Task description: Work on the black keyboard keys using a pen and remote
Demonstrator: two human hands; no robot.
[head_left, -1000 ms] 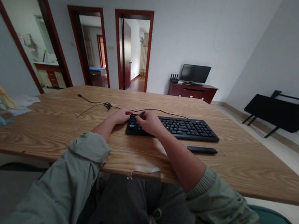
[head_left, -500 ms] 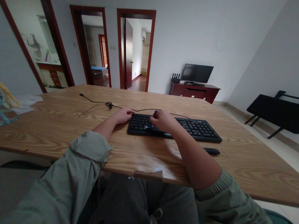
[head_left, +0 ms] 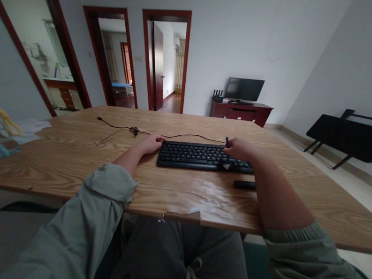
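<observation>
Your left hand (head_left: 151,143) is gripping the keyboard's (head_left: 200,156) left end mid-desk (head_left: 61,161), while your right hand (head_left: 239,149) is pinching a small blue tool (head_left: 227,141) over its right keys.

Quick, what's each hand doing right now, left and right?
Left hand: loosely curled, resting at the left end of the keyboard, holding nothing visible.
Right hand: closed around a small blue tool over the keys.

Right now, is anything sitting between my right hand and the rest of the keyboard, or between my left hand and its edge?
Nothing visible does. The right hand, gripping a small blue tool, already rests on the keyboard. The left hand lies against its left end.
</observation>
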